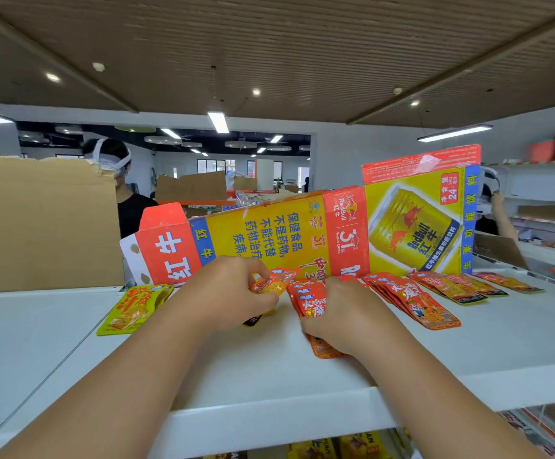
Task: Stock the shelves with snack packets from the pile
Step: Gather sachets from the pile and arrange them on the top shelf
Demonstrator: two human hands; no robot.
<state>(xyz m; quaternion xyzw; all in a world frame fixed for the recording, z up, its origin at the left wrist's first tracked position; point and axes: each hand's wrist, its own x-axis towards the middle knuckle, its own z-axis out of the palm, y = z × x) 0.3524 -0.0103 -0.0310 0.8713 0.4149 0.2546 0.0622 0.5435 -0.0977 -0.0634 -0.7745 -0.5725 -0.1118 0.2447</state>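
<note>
On the white top shelf (302, 376) my left hand (226, 293) pinches an orange-yellow snack packet (269, 283) by its edge. My right hand (339, 313) presses down on a stack of red snack packets (307, 301), fingers curled over them. To the right lie a fanned row of red packets (412, 299) and several orange-red packets (458, 286), with more (508, 281) at the far right. A yellow-green packet (134, 308) lies flat to the left of my left hand.
A flattened red-and-yellow drink carton (302, 236) stands along the back of the shelf. A brown cardboard sheet (41, 223) stands at the left. A person in a black shirt (130, 210) stands behind it. More packets (335, 447) show on the shelf below.
</note>
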